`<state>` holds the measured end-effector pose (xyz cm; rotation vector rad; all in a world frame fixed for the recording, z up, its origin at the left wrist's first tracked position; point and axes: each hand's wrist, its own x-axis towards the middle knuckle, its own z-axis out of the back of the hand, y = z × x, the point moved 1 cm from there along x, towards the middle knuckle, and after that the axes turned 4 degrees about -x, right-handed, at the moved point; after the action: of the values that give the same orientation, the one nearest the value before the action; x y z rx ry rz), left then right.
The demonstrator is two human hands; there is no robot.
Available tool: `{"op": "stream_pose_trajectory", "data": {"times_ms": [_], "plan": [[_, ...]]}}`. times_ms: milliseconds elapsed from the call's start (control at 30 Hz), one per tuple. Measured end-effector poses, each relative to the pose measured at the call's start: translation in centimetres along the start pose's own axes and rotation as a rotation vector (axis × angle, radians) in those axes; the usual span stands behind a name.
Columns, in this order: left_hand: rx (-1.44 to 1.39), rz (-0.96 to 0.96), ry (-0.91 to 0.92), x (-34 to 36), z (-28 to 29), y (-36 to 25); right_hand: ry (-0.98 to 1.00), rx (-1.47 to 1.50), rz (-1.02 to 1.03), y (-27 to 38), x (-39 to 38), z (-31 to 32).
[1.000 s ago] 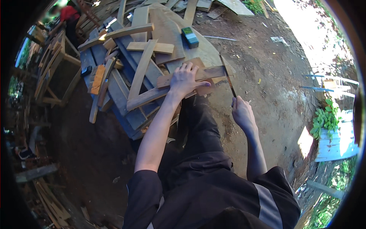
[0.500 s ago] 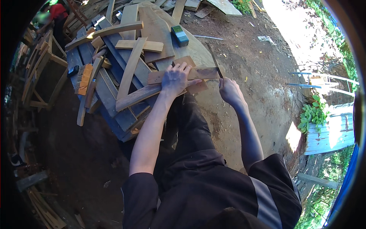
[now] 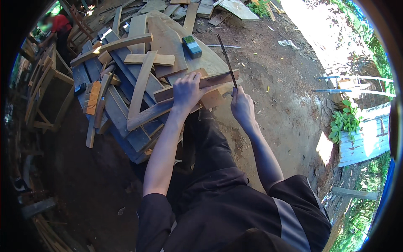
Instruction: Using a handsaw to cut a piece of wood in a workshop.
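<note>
My left hand (image 3: 187, 90) is closed around a short wooden board (image 3: 218, 79), fingers over its far side and thumb along the near side. The board lies tilted on edge over a small brown wood piece (image 3: 213, 99) on the pile. In my right hand (image 3: 242, 106) is the near end of a long thin dark tool (image 3: 225, 53), which looks like a file or a narrow saw blade seen edge-on. It points away from me and crosses the board's right end; whether it touches is hard to tell.
Under my hands is a heap of planks (image 3: 142, 88). A blue-black box-shaped device (image 3: 192, 46) sits on a wide board beyond. An orange-wrapped block (image 3: 93, 97) lies at left. A wooden frame (image 3: 52, 98) stands further left, and a person in red (image 3: 62, 24) is behind it.
The board has tipped up onto its edge, its right end raised. My right hand and the dark tool have shifted left and nearer, and more of the tool now shows beyond the board.
</note>
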<state>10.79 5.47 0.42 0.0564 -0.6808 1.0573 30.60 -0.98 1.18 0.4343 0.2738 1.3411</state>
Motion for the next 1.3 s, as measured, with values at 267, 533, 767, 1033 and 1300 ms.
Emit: {"op": "stream_pose_trajectory", "data": {"times_ms": [267,533,767,1033,1300], "plan": [[0.034,-0.011,0.152,1.6,-1.2,0.8,0.053,0.046,-0.023,0.4,1.4,-0.5],[0.151,-0.091,0.12,-0.5,-2.0,-1.6,0.126,0.013,0.007,-0.6,2.2,-1.3],[0.119,-0.065,0.146,0.0,-2.7,-0.7,0.205,0.037,0.019,-0.7,2.5,-0.1],[0.129,-0.101,0.144,-0.2,-2.6,-0.3,0.191,-0.133,0.039,-0.9,0.5,0.0],[0.018,-0.075,0.167,1.0,-2.3,-0.1,0.054,-0.048,0.032,-0.7,2.8,-3.5]]}}
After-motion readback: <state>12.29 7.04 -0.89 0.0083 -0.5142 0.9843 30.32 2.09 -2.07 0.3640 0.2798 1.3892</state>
